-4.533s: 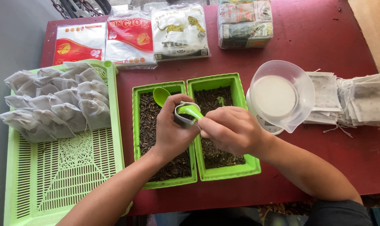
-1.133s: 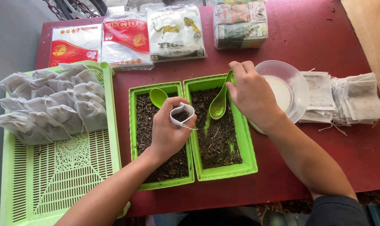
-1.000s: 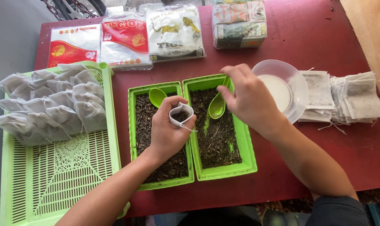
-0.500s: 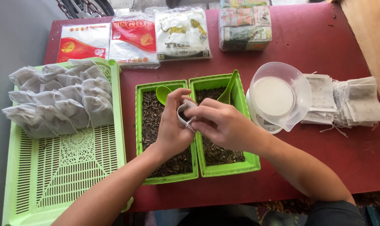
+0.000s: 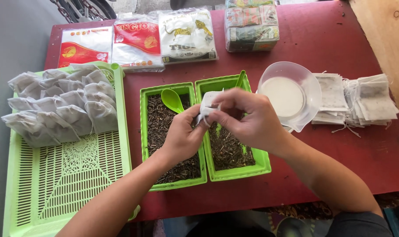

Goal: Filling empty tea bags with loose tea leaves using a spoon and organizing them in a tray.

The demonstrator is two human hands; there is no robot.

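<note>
**Both hands pinching a small white sachet above two green tubs**

Centrally, left hand (image 5: 182, 136) and right hand (image 5: 247, 118) meeting over the seam between the two green tubs, both closed in a pinch on one small white paper sachet (image 5: 207, 105). Left hand reaching up from the lower left, palm down, fingers curled under the sachet's lower edge. Right hand coming in from the lower right, wrist bent, thumb and forefinger nipping the sachet's top, remaining fingers folded. Sachet held in the air, clear of the loose dark leaf below.

Underneath, left tub (image 5: 145, 131) and right tub (image 5: 261, 162) side by side, touching, both holding dark shredded leaf. Green spoon (image 5: 172, 100) lying in the left tub; a second green spoon handle (image 5: 240, 79) propped at the right tub's far rim, its bowl hidden behind the hands. Clear jug (image 5: 311, 87) just right of the tubs. Stack of flat empty sachets (image 5: 362, 101) further right. Green slotted tray (image 5: 54, 184) at left with filled sachets (image 5: 59, 105) piled at its far end. Printed packets (image 5: 138, 41) along the red table (image 5: 331, 44) at the far edge.

Sachet's contents not discernible; forearms cut off at the bottom edge.
</note>
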